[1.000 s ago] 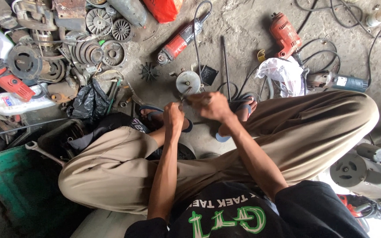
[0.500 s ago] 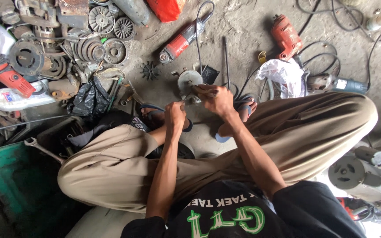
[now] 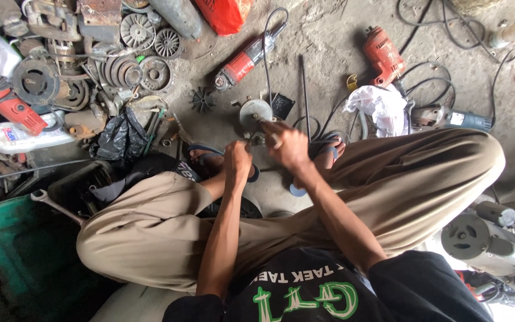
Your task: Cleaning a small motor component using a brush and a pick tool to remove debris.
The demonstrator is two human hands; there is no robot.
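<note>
I sit with my knees spread in tan trousers over a dusty concrete floor. A small round grey metal motor part [image 3: 255,113] stands on the floor between my feet. My left hand [image 3: 237,160] is closed just below it, near my sandalled foot; what it grips is hidden. My right hand [image 3: 288,145] is closed on a thin metal tool whose tip shows at the fingers, pressed against the lower edge of the round part.
A red angle grinder [image 3: 244,61] and a red drill [image 3: 382,55] lie beyond the part. Pulleys, gears and motor housings [image 3: 84,71] pile at the left. A white rag [image 3: 379,104], black cables, a green crate [image 3: 13,250] and a grey motor [image 3: 484,235] surround me.
Both hands have stayed on the round part with small shifts. My right hand has turned slightly, and the view has drifted a little.
</note>
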